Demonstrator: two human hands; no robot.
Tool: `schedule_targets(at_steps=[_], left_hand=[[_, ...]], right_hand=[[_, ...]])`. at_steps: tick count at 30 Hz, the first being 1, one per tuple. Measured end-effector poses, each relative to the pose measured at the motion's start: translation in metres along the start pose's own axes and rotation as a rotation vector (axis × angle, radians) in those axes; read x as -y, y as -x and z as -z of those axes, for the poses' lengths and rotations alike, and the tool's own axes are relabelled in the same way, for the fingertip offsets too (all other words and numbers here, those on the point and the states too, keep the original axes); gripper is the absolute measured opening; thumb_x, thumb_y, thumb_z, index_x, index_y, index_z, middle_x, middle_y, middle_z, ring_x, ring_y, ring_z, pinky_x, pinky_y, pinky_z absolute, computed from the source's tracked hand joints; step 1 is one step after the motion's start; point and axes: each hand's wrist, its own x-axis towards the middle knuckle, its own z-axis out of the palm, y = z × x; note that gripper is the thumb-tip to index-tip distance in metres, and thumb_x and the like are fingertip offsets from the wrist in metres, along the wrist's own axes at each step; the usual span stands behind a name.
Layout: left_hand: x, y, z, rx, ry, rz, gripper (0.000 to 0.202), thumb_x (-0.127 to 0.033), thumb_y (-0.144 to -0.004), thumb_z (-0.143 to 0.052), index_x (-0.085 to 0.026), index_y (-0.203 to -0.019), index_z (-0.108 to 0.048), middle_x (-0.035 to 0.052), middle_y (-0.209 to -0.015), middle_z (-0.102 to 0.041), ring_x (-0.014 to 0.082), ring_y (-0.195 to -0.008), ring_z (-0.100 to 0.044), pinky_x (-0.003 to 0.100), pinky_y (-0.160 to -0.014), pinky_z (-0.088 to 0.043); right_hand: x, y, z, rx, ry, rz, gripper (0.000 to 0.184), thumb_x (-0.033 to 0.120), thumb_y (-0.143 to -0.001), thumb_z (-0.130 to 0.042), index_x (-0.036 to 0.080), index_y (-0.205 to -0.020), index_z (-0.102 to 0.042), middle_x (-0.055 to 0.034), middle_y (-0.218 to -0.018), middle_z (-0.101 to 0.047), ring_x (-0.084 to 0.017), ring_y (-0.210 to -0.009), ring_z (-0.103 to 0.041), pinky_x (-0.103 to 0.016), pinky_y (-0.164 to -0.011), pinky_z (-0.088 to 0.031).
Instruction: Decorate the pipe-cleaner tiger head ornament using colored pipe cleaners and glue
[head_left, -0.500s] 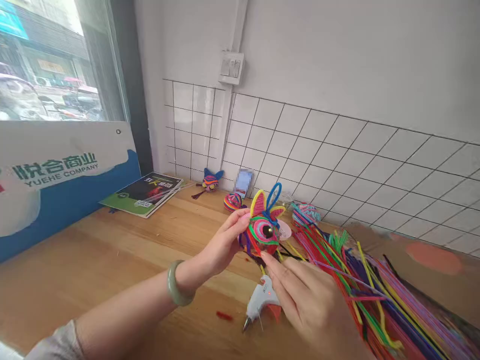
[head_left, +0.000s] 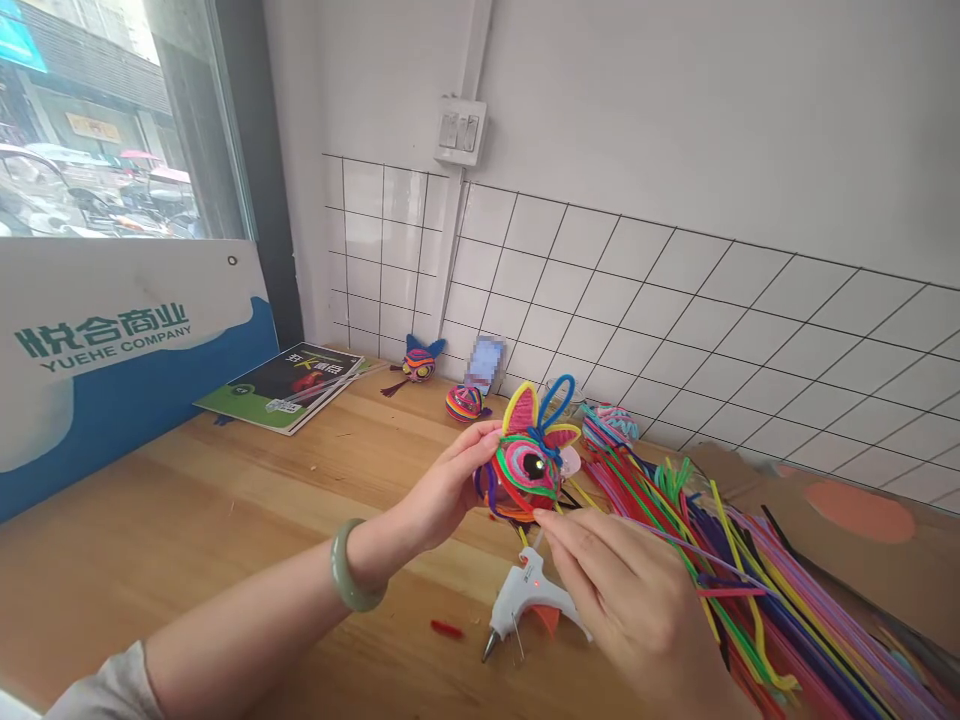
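Note:
A colourful pipe-cleaner animal head (head_left: 529,470) with yellow-edged pink ears, a blue loop on top and a round black eye is up in front of me. My left hand (head_left: 461,470) grips it from the left side, fingers partly hidden behind it. At its lower edge, my right hand (head_left: 626,590) is closed, with the fingertips on a red pipe cleaner (head_left: 517,495) running under the eye. Below lies a white glue gun (head_left: 529,590), its small red light lit and its nozzle pointing down-left. A short red piece (head_left: 447,629) rests on the table left of the nozzle.
Many loose pipe cleaners (head_left: 750,590) spread across the right side. Along the wall stand a finished blue-eared head (head_left: 420,360), a striped ball (head_left: 465,402), a phone (head_left: 486,362) and a blue-pink bundle (head_left: 611,428). Booklets (head_left: 289,385) lie beside a sign board (head_left: 135,400) at left.
The animal head has turned and tilted slightly to the right. My right fingertips have shifted a little right along its lower edge, and more of the glue gun shows.

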Motion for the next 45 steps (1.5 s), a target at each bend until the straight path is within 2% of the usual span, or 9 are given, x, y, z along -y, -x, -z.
schedule_targets(at_steps=[13, 21, 25, 35, 39, 42, 45], left_hand=[[-0.0015, 0.0012, 0.0009, 0.026, 0.034, 0.069, 0.027, -0.035, -0.091, -0.055, -0.021, -0.113, -0.061, 0.0060, -0.108, -0.066, 0.0172, -0.092, -0.064, 0.027, -0.077, -0.053], [-0.0018, 0.0017, 0.0005, 0.026, 0.072, 0.094, 0.027, -0.036, -0.090, -0.055, -0.020, -0.110, -0.063, 0.0062, -0.105, -0.067, 0.0173, -0.089, -0.064, 0.026, -0.073, -0.052], [-0.0023, 0.0021, 0.0000, 0.052, 0.102, 0.096, 0.027, -0.035, -0.092, -0.052, -0.019, -0.110, -0.064, 0.0059, -0.105, -0.068, 0.0172, -0.090, -0.064, 0.027, -0.075, -0.053], [-0.0009, 0.0023, -0.0018, 0.068, 0.118, 0.150, 0.030, -0.037, -0.093, -0.049, -0.019, -0.110, -0.064, 0.0088, -0.106, -0.070, 0.0206, -0.090, -0.066, 0.030, -0.075, -0.053], [-0.0004, 0.0030, -0.0023, 0.052, 0.123, 0.188, 0.031, -0.038, -0.092, -0.051, -0.019, -0.112, -0.063, 0.0097, -0.106, -0.070, 0.0225, -0.089, -0.067, 0.031, -0.072, -0.053], [-0.0005, 0.0035, -0.0032, 0.070, 0.127, 0.200, 0.033, -0.040, -0.091, -0.051, -0.020, -0.116, -0.061, 0.0108, -0.113, -0.068, 0.0249, -0.095, -0.067, 0.033, -0.072, -0.053], [-0.0016, 0.0039, -0.0044, 0.069, 0.138, 0.203, 0.032, -0.038, -0.091, -0.052, -0.020, -0.115, -0.061, 0.0098, -0.110, -0.069, 0.0228, -0.091, -0.067, 0.031, -0.071, -0.053]], right_hand=[[-0.0031, 0.0002, 0.0009, -0.007, -0.010, -0.075, 0.017, 0.004, -0.091, -0.054, 0.015, -0.101, -0.062, -0.0055, -0.087, -0.068, -0.017, -0.080, -0.064, -0.030, -0.075, -0.049], [-0.0058, 0.0001, 0.0019, -0.031, -0.001, -0.061, 0.023, 0.003, -0.089, -0.054, 0.012, -0.108, -0.062, -0.0088, -0.094, -0.066, -0.018, -0.085, -0.063, -0.030, -0.078, -0.051], [-0.0077, 0.0017, 0.0011, -0.043, 0.000, -0.062, 0.024, 0.002, -0.089, -0.053, 0.013, -0.108, -0.062, -0.0086, -0.095, -0.066, -0.017, -0.086, -0.063, -0.030, -0.078, -0.052], [-0.0068, -0.0015, 0.0022, -0.064, 0.044, -0.039, 0.029, -0.001, -0.088, -0.050, 0.015, -0.105, -0.068, -0.0085, -0.089, -0.068, -0.017, -0.077, -0.065, -0.029, -0.067, -0.054], [-0.0063, -0.0017, 0.0034, -0.069, 0.046, -0.051, 0.028, 0.002, -0.089, -0.051, 0.016, -0.105, -0.069, -0.0080, -0.089, -0.069, -0.017, -0.077, -0.066, -0.029, -0.068, -0.055], [-0.0073, 0.0008, 0.0033, -0.057, 0.045, -0.062, 0.030, 0.001, -0.089, -0.049, 0.017, -0.107, -0.069, -0.0077, -0.089, -0.068, -0.016, -0.077, -0.066, -0.028, -0.068, -0.054], [-0.0089, 0.0025, 0.0033, -0.026, 0.026, -0.067, 0.031, 0.000, -0.089, -0.048, 0.016, -0.108, -0.068, -0.0085, -0.092, -0.067, -0.016, -0.080, -0.065, -0.028, -0.068, -0.053]])
